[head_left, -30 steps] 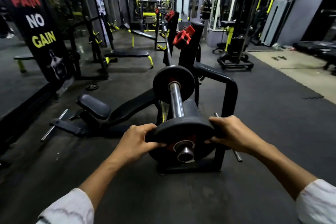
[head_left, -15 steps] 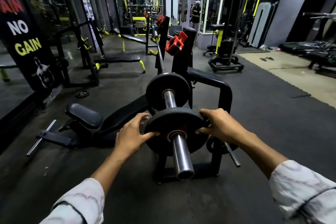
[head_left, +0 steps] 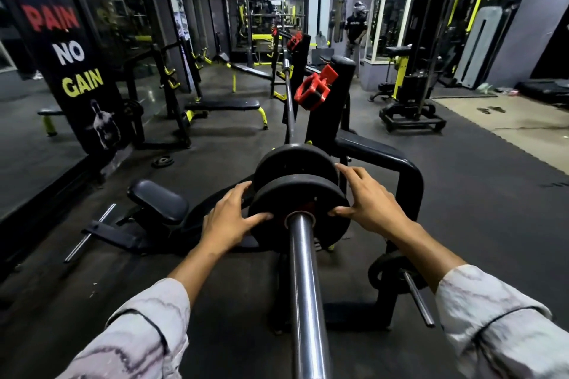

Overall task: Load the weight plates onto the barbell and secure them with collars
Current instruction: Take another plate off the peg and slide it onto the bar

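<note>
Gripping near weight plate (head_left: 298, 194) on barbell sleeve (head_left: 304, 280), both hands engaged.

Item: black near weight plate, threaded on the chrome barbell sleeve, sitting just in front of a second black plate (head_left: 295, 160) further along the bar. Left hand (head_left: 229, 221) grasps its left rim, thumb across the face, fingers curled behind. Right hand (head_left: 368, 203) grasps its right rim likewise, fingertips reaching toward the second plate. Red collar (head_left: 314, 89) perched on the black rack upright (head_left: 331, 120), apart from the bar. Small plate (head_left: 163, 160) lying on the floor at left.
</note>
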